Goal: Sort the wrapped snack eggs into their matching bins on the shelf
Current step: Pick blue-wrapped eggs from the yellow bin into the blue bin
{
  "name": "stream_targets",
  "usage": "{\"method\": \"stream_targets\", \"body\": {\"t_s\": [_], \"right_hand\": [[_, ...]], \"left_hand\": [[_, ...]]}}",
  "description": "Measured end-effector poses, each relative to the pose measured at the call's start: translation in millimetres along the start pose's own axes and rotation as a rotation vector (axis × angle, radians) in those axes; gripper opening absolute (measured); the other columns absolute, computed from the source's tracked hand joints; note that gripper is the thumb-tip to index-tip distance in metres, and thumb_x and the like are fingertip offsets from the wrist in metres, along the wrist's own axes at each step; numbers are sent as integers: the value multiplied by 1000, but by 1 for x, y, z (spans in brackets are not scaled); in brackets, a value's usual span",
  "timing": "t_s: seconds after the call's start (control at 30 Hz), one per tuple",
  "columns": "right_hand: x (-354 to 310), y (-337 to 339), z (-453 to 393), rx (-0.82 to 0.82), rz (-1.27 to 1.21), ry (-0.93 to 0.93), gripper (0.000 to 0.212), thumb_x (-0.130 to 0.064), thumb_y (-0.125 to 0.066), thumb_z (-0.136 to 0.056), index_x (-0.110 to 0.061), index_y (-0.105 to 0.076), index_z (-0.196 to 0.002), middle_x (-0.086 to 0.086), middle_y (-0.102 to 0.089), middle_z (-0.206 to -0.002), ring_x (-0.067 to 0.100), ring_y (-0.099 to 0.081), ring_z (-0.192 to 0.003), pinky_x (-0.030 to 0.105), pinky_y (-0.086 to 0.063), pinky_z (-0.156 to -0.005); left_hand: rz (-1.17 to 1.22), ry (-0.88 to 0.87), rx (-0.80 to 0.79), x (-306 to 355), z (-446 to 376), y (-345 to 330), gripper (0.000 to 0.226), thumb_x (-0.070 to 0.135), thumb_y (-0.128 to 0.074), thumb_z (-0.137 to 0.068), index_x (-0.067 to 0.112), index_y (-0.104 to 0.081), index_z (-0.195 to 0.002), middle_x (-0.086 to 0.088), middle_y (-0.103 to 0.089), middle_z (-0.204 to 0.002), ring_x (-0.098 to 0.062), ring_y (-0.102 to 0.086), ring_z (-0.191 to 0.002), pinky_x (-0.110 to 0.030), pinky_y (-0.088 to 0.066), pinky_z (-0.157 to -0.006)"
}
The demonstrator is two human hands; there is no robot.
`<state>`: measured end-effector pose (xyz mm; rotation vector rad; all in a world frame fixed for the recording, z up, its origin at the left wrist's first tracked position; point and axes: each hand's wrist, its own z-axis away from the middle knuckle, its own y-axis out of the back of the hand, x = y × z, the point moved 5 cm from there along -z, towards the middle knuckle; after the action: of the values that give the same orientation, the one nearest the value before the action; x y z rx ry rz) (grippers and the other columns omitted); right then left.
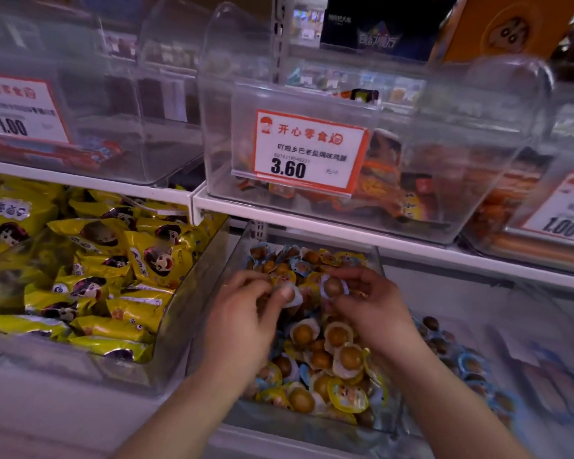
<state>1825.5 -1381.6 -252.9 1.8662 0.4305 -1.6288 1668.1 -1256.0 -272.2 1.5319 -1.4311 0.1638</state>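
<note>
A clear middle bin (376, 256) on the lower shelf holds a heap of small brown wrapped snack eggs (328, 352), some in yellow wrappers and some in blue. Both hands are inside it. My left hand (246, 313) has its fingers curled round a wrapped egg with a pale wrapper edge showing at the thumb. My right hand (368, 303) pinches a brown egg in a blue-edged wrapper (333, 287) at its fingertips, just above the heap. To the right, another bin (527, 369) holds several blue-wrapped eggs (461, 356).
A bin of yellow snack packets (90, 276) stands to the left. On the upper shelf (312, 223), close over the hands, a clear bin carries a 3.60 price tag (309, 150), with other tagged bins (24, 107) beside it.
</note>
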Motion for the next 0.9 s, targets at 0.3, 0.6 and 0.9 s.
{"method": "stream_targets", "body": {"t_s": [0.3, 0.6, 0.9], "right_hand": [[1, -34, 24, -309, -684, -318, 11, -20, -69, -90, -11, -74, -94, 8, -66, -85, 15, -61, -64, 26, -48, -53], [2, -8, 17, -98, -420, -209, 19, -3, -53, -97, -3, -70, -107, 9, -64, -80, 20, -60, -61, 29, -43, -49], [11, -7, 21, -94, -394, -227, 16, -3, -57, -95, -3, -71, -102, 5, -66, -80, 27, -60, -68, 29, -44, -48]], "left_hand": [[270, -188, -285, 27, 5, -16, 34, 43, -59, -91, 37, -67, -123, 22, -58, -123, -1, -54, -120, -21, -42, -101], [-516, -58, -450, -14, -14, -34, 40, 52, -49, -94, 34, -58, -128, 5, -56, -131, -25, -50, -120, -39, -40, -99], [-455, -138, -314, -6, -23, -31, 12, 35, -59, -90, 33, -69, -97, 8, -70, -105, -23, -59, -100, -36, -38, -91]]}}
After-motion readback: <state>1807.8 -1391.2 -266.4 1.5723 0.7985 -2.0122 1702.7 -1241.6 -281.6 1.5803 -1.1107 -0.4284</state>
